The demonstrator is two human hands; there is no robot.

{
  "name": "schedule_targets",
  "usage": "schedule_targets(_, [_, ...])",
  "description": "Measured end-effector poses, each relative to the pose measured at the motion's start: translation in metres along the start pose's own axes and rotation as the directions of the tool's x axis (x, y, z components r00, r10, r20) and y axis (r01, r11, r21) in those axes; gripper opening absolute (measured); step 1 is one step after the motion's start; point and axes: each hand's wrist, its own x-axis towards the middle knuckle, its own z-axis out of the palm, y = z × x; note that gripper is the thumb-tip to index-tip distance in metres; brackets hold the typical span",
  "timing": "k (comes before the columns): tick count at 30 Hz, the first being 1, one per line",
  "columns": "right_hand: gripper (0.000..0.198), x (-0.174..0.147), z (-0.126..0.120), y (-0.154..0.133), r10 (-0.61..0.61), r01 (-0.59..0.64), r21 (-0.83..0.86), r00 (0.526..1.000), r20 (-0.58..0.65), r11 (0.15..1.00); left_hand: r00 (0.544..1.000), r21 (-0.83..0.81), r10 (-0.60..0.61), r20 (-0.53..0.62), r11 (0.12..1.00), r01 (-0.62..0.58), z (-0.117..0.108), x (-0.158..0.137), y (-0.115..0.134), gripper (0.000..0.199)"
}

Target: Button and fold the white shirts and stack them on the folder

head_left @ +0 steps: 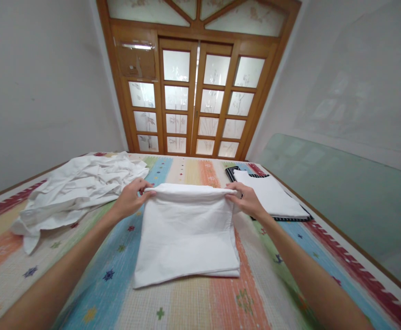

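Observation:
A folded white cloth (188, 238) lies in front of me, its far edge lifted and its near edge resting on the bed cover. My left hand (134, 196) pinches the far left corner between thumb and fingers. At the far right corner, my right hand (244, 198) holds the cloth in the same kind of pinch. The top edge is stretched fairly straight between both hands. Whether the cloth is a garment or a plain piece of fabric I cannot tell.
A crumpled heap of white cloth (83, 183) lies to the left. On the right, a folded white cloth (269, 195) rests on a black striped one (231, 173). The striped bed cover (183, 307) spreads beneath everything. Beyond stand wooden glazed doors (192, 96); a pale green panel (341, 192) borders the right side.

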Motion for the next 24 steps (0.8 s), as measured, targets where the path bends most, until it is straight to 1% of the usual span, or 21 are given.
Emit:
schedule_targets(2, [0.017,0.000,-0.008,-0.006,0.021,-0.021,0.000,0.998,0.061,1.000,0.998,-0.060,0.057,0.016,0.997,-0.056,-0.004,-0.002,0.001,0.035])
schedule_targets(3, [0.018,0.000,-0.013,-0.009,0.032,-0.031,-0.016,0.996,0.083,0.999,0.997,-0.099,0.057,0.048,0.994,-0.052,-0.006,-0.003,0.002,0.037])
schedule_targets(5, [0.021,0.000,-0.023,-0.016,0.037,-0.034,-0.037,0.993,0.114,0.999,0.991,-0.171,0.003,0.132,0.985,0.020,-0.011,-0.006,0.005,0.041])
schedule_targets(7, [0.024,-0.001,-0.034,-0.024,0.032,-0.031,-0.015,0.993,0.110,0.999,0.982,-0.225,-0.067,0.179,0.968,0.108,-0.016,-0.010,0.010,0.045])
schedule_targets(10, [0.030,-0.001,-0.049,-0.037,0.071,-0.075,0.100,0.997,0.040,0.992,0.981,-0.333,-0.124,0.150,0.928,0.168,-0.024,-0.014,0.021,0.046])
schedule_targets(12, [0.034,0.003,-0.058,-0.046,0.139,-0.134,0.204,0.990,-0.007,0.970,0.980,-0.448,-0.165,0.113,0.872,0.198,-0.028,-0.012,0.031,0.045])
schedule_targets(13, [0.036,0.007,-0.062,-0.049,0.176,-0.167,0.252,0.984,-0.012,0.953,0.977,-0.513,-0.190,0.098,0.832,0.213,-0.030,-0.008,0.035,0.044])
schedule_targets(15, [0.039,0.019,-0.065,-0.052,0.249,-0.243,0.330,0.968,0.026,0.912,0.966,-0.628,-0.237,0.103,0.738,0.248,-0.029,0.002,0.042,0.045])
schedule_targets(16, [0.039,0.026,-0.065,-0.050,0.287,-0.290,0.358,0.956,0.064,0.887,0.958,-0.664,-0.257,0.128,0.695,0.275,-0.027,0.008,0.042,0.045])
schedule_targets(18, [0.040,0.041,-0.057,-0.038,0.361,-0.395,0.392,0.919,0.160,0.831,0.930,-0.684,-0.292,0.225,0.632,0.364,-0.015,0.021,0.035,0.046])
schedule_targets(20, [0.040,0.051,-0.041,-0.018,0.428,-0.505,0.372,0.861,0.274,0.779,0.883,-0.642,-0.332,0.332,0.606,0.470,0.007,0.030,0.018,0.047])
schedule_targets(21, [0.039,0.053,-0.030,-0.005,0.457,-0.557,0.335,0.824,0.336,0.759,0.856,-0.610,-0.372,0.360,0.600,0.518,0.020,0.032,0.006,0.047])
schedule_targets(22, [0.038,0.054,-0.018,0.009,0.486,-0.602,0.297,0.786,0.383,0.741,0.827,-0.574,-0.430,0.362,0.597,0.561,0.034,0.033,-0.007,0.046])
schedule_targets(23, [0.036,0.053,-0.006,0.023,0.513,-0.631,0.271,0.761,0.396,0.727,0.794,-0.533,-0.489,0.360,0.591,0.606,0.049,0.032,-0.020,0.044])
schedule_targets(24, [0.034,0.050,0.006,0.036,0.539,-0.648,0.240,0.747,0.389,0.723,0.757,-0.476,-0.562,0.333,0.593,0.649,0.062,0.030,-0.032,0.041])
